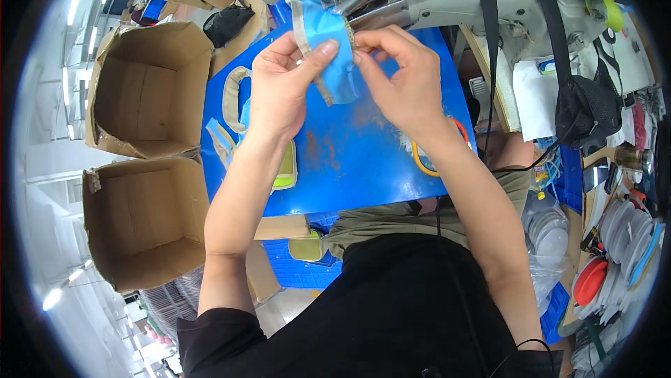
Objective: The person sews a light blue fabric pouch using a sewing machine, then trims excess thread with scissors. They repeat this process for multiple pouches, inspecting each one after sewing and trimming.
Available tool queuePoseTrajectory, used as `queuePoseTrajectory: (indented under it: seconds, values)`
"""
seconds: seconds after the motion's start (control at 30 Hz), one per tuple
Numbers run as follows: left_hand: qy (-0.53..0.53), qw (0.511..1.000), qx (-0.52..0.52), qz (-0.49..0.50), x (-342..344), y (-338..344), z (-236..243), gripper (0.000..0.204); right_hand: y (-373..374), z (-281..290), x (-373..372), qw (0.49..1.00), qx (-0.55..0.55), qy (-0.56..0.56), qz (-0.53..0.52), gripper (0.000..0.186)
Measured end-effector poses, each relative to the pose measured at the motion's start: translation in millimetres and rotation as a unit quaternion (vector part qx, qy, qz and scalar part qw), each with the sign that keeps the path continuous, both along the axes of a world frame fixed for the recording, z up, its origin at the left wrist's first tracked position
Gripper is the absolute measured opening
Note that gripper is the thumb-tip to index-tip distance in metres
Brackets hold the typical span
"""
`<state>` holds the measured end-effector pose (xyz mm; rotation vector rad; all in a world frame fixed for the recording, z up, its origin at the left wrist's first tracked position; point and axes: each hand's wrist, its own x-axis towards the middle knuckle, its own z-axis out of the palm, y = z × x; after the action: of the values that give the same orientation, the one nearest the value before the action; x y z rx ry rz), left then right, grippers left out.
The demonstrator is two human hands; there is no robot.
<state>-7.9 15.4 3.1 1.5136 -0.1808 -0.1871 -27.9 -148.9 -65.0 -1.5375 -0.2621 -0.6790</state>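
Left of the worktop (335,186) we have a far box (136,98) and, in front of it, a near box (143,217). On the worktop we see fabric pieces (229,102) by the left edge, a pouch (288,168) toward the front left corner, and handle loops (416,161) near the right edge. The sewing machine (447,11) reaches across the back edge; before it we find cloth (337,70) between left hand (285,74) and right hand (403,74).

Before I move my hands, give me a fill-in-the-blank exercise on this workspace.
1. The left hand has its ____ on the face of the light-blue fabric piece.
2. The tabletop below the hands is coloured ____.
3. A looped orange handle shows partly behind the ____ forearm.
4. The two large open boxes at the picture's left are made of ____.

Missing words: thumb; blue; right; cardboard.
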Motion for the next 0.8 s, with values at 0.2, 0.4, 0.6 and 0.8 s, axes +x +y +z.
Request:
queuePoseTrajectory:
  seconds: [0.2, 0.4, 0.6, 0.8]
  values:
    - [-0.054, 0.997, 0.05, 0.03, 1.0, -7.8, -5.6, 0.026, -1.4, -3.5, 2.1, 1.0, 0.0, -0.007, 0.008, 0.018]
    - [-0.011, 0.999, 0.029, 0.02, 4.4, -9.7, 2.6, 0.029, -1.8, 8.3, -6.3, 0.998, 0.009, 0.052, 0.021, 0.02]
    - [0.063, 0.998, -0.025, -0.02, 25.5, -7.3, 13.9, 0.037, -1.1, 20.4, -2.9, 0.989, 0.072, 0.119, 0.049, 0.021]
    - [0.092, 0.995, -0.045, -0.019, 26.1, -4.6, 15.4, 0.036, 8.2, 5.1, -9.6, 0.971, 0.172, 0.144, 0.084, 0.025]
